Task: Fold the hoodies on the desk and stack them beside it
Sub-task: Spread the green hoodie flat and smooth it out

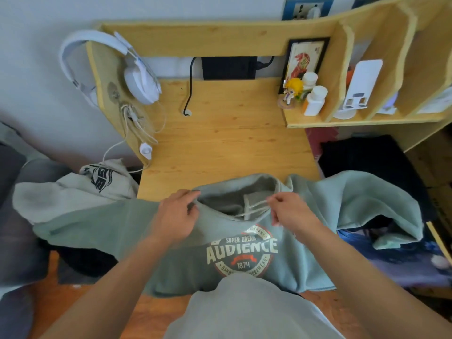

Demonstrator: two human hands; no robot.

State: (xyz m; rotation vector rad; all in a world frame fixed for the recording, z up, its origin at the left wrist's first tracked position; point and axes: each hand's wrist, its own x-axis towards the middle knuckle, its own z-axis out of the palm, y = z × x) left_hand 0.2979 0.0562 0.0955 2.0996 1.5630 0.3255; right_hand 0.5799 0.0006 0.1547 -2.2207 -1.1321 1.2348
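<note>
A sage-green hoodie [137, 241] with an "AUDIENCE" print lies face up across the near edge of the wooden desk [220, 133], its sleeves hanging off both sides. My left hand [176, 216] grips the left side of the neck opening at the hood's edge. My right hand [291, 211] pinches a pale drawstring [254, 206] at the right side of the collar. A cream hoodie [73, 189] with a black print lies crumpled to the left of the desk.
White headphones [137, 72] hang on the desk's left side panel with cables below. A shelf unit [367, 94] at the right holds bottles, a figurine and a framed picture. A black cable [189, 94] lies on the desk's far part. Dark clothing [371, 155] sits at the right.
</note>
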